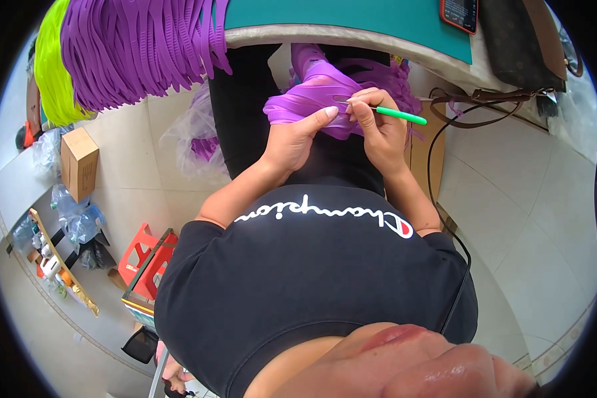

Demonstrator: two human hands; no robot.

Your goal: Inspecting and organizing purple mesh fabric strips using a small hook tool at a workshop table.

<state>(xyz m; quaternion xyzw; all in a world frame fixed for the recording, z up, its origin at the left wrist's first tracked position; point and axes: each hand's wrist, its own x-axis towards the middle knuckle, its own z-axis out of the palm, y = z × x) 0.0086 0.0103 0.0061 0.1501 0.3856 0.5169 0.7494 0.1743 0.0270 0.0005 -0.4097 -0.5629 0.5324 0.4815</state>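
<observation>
Over my lap, my left hand (pixel 293 136) is closed on the near edge of a bunch of purple rubbery straps (pixel 312 86), its thumb laid on top. My right hand (pixel 383 132) pinches a thin tool with a green handle (pixel 399 115). Its slim metal tip points left and lies against the purple straps, close to my left thumb. Whether the tip goes into a strap is too small to tell. More loose purple straps (pixel 410 89) hang just beyond my right hand.
On the table's teal mat (pixel 338 16) rest a heap of purple straps (pixel 132 46), lime-green straps (pixel 52 66), a phone (pixel 459 13) and a brown handbag (pixel 521 40). A black cable (pixel 434 156) runs past my right arm. A cardboard box (pixel 79 162) and red stool (pixel 146 255) stand left.
</observation>
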